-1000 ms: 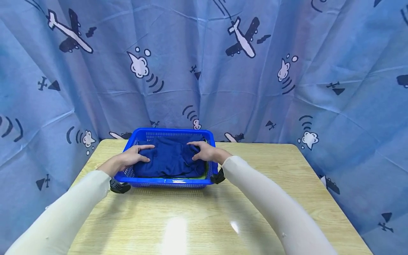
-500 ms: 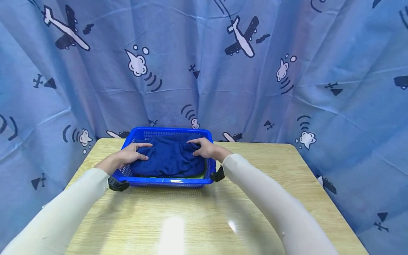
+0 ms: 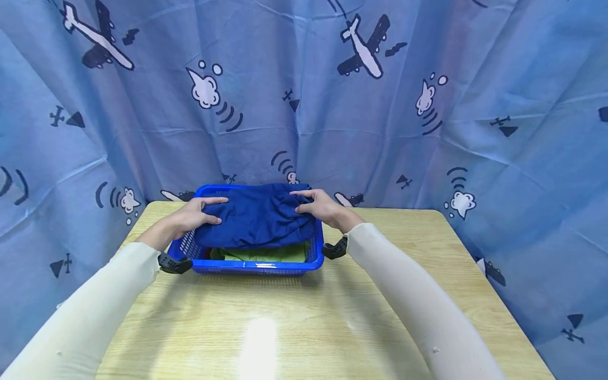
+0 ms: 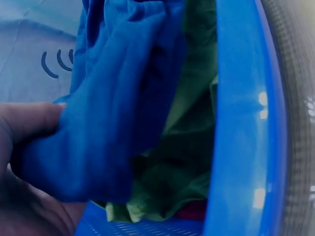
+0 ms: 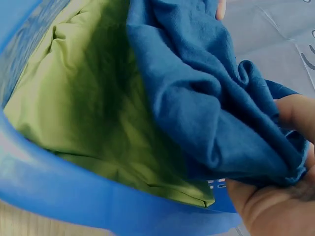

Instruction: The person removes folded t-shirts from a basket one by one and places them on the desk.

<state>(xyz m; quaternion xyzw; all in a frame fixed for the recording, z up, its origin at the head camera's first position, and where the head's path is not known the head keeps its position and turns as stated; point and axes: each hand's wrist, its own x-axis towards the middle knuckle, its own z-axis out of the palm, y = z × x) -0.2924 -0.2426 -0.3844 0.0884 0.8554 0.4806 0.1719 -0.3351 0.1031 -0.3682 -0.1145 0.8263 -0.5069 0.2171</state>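
Note:
A folded dark blue cloth garment (image 3: pixel 258 219) is raised over the blue plastic basket (image 3: pixel 256 265), its front edge hanging above the contents. My left hand (image 3: pixel 190 216) grips its left end, and my right hand (image 3: pixel 328 208) grips the right end, thumb and fingers round the fabric. Beneath it in the basket lies a green cloth (image 3: pixel 271 254), which the right wrist view shows as a folded yellow-green garment (image 5: pixel 88 98). A bit of dark red cloth (image 4: pixel 192 210) shows under the green one in the left wrist view.
The basket stands toward the back of a light wooden table (image 3: pixel 285 322). Right behind the table hangs a blue curtain (image 3: pixel 313 105) printed with planes. Black bands (image 3: pixel 174 264) sit at both wrists.
Both hands have lifted the blue garment up out of the basket, slightly away from me. More of the green cloth beneath it now shows at the front.

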